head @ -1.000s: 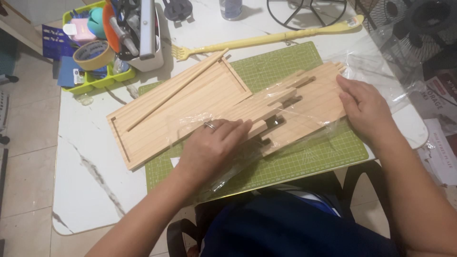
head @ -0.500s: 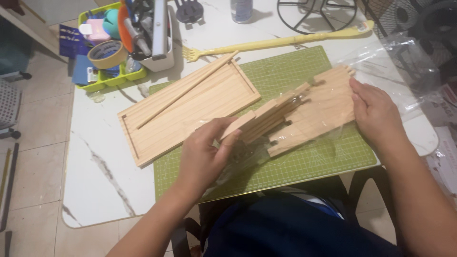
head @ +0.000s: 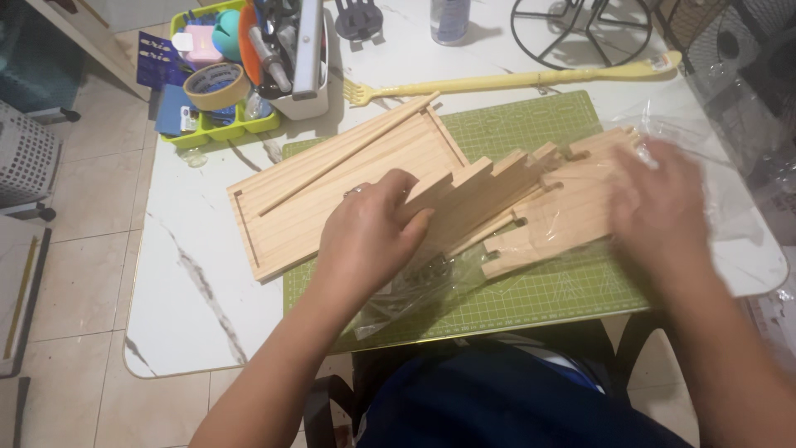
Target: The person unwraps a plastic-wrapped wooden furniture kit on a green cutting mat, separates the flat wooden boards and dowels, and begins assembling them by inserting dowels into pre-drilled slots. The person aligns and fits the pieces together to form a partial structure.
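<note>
My left hand [head: 369, 236] grips the near end of a stack of notched wooden boards [head: 489, 192], tilted up on edge over the green cutting mat [head: 539, 290]. My right hand [head: 663, 211], blurred, lies on the flat notched wooden panel [head: 572, 216] and the clear plastic wrap [head: 713, 166] around it at the right; whether it grips anything is unclear. A clear plastic bag [head: 414, 290] trails under the boards toward me. To the left a shallow wooden tray [head: 332, 195] with a thin wooden stick [head: 348, 153] across it rests on the white marble table [head: 191, 282].
A lime organiser tray [head: 224, 129] with a tape roll [head: 214, 85] and tools sits back left. A long yellow fork-shaped backscratcher [head: 514, 81] lies behind the mat. A black wire stand [head: 589, 29] and a bottle [head: 449, 18] stand at the back. A grey basket [head: 25, 158] is on the floor, left.
My left hand has lifted the stack of boards higher onto its edge and pulled it out of the plastic. My right hand has slid left across the panel and wrap.
</note>
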